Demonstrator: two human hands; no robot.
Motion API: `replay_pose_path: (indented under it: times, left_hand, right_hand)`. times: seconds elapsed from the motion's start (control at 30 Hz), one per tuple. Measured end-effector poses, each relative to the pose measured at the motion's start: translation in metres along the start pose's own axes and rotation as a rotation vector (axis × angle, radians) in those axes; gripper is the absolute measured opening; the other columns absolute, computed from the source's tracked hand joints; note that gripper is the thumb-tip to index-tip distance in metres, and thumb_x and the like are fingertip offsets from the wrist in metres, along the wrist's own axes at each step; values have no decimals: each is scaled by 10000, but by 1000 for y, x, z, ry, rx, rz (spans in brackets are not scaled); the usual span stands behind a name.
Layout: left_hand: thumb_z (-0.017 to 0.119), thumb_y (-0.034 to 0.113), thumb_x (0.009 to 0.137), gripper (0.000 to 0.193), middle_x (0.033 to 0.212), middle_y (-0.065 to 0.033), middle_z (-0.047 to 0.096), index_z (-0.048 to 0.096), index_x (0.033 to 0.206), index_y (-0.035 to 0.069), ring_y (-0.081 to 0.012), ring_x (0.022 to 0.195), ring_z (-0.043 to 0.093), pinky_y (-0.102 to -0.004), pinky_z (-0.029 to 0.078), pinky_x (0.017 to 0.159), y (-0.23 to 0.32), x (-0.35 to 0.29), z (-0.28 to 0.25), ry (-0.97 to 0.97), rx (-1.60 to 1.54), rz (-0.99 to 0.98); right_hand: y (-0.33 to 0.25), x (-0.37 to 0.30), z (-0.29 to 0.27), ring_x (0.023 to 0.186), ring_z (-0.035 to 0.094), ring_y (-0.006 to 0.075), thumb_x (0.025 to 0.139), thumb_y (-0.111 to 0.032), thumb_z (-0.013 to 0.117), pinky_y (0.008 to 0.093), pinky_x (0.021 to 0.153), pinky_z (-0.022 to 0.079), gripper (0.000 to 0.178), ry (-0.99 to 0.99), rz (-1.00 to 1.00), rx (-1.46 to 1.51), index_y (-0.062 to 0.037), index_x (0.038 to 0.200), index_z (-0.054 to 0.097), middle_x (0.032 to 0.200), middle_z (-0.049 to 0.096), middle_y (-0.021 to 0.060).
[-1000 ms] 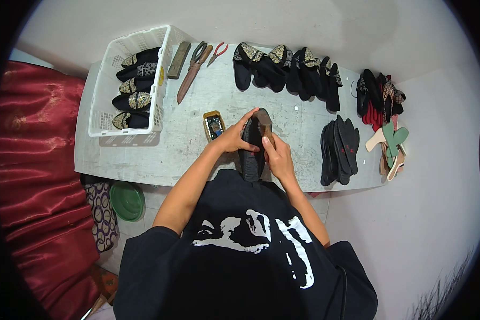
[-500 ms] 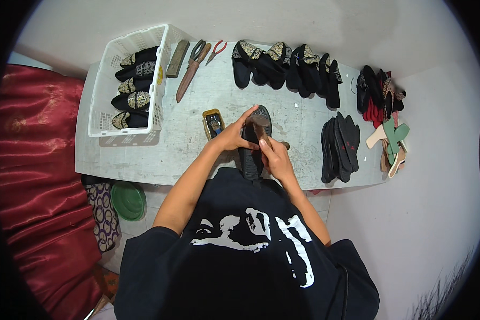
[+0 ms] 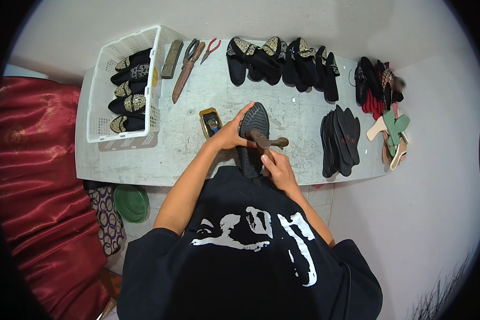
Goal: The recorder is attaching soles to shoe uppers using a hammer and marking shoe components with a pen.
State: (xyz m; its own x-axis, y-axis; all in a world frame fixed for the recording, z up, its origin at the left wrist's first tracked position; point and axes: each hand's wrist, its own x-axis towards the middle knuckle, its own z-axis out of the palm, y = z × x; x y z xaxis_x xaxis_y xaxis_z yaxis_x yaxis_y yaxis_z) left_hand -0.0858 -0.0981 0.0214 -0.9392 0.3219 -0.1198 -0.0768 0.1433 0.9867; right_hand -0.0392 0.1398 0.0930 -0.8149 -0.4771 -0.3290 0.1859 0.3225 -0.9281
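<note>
A black shoe (image 3: 255, 114) is held sole up at the table's near edge, its ribbed outsole facing me and its toe pointing away. My left hand (image 3: 232, 134) grips it along the left side, fingers and thumb spread around it. In my right hand (image 3: 279, 172) is a hammer (image 3: 261, 140) with a brown head; the fingers are wrapped round its handle. The hammer head lies over the middle of the sole; whether it touches cannot be told. Just left of my left hand stands a small yellowish container (image 3: 203, 122) with dark contents and something blue in it.
A white plastic basket (image 3: 156, 109) holds several decorated black shoes at the left. Behind lie a dark block (image 3: 172, 60), scissors (image 3: 191, 50), a brown-sheathed tool (image 3: 182, 82) and red pliers (image 3: 210, 50). Decorated uppers (image 3: 272, 58), black soles (image 3: 340, 141) and green-and-beige pieces (image 3: 394, 130) line the far and right sides.
The hammer, blurred before near the toe half of the sole, now shows sharply lower over its middle. My right hand has shifted slightly down; the left keeps its hold. The view has moved a little.
</note>
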Motion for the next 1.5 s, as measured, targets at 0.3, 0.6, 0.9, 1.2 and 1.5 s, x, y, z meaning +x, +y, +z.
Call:
replay_pose_path:
  times: [0.3, 0.6, 0.9, 1.2, 1.5]
  left_hand:
    - [1007, 225, 639, 1375, 1696, -127, 306, 123, 1693, 233, -314, 1510, 391, -474, 321, 1253, 5, -2, 0, -20, -3, -50]
    - [959, 147, 671, 1335, 1555, -174, 514, 110, 1694, 270, -345, 1370, 562, -444, 442, 1160, 21, -7, 5, 37, 76, -83]
    - [937, 166, 714, 1314, 1479, -243, 583, 65, 1686, 312, -445, 1361, 563, -485, 462, 1159, 33, -7, 13, 64, 302, -168]
    - [934, 195, 713, 1294, 1483, -235, 573, 87, 1688, 265, -427, 1356, 568, -466, 443, 1165, 3, 0, 13, 67, 237, 63]
    - [875, 294, 844, 838, 1184, -210, 734, 462, 1541, 80, -297, 1083, 729, -397, 547, 974, 17, 28, 42, 570, 7, 16]
  right_hand:
    - [-12, 35, -2, 548, 518, 185, 1052, -417, 549, 395, 546, 366, 490, 175, -47, -26, 11, 816, 577, 574, 503, 77]
    - [-26, 44, -9, 546, 525, 151, 1072, -432, 519, 351, 525, 390, 489, 272, -2, -17, -18, 819, 585, 598, 527, 49]
    - [15, 12, -10, 429, 433, 109, 1083, -453, 501, 297, 418, 333, 477, 276, -23, 231, -55, 821, 535, 558, 489, 14]
    - [32, -11, -1, 422, 414, 120, 1082, -458, 479, 293, 415, 324, 468, 216, 17, 277, -58, 843, 520, 560, 476, 25]
    - [18, -11, -14, 426, 418, 113, 1082, -441, 497, 300, 419, 319, 449, 160, 67, 303, -63, 840, 521, 556, 476, 18]
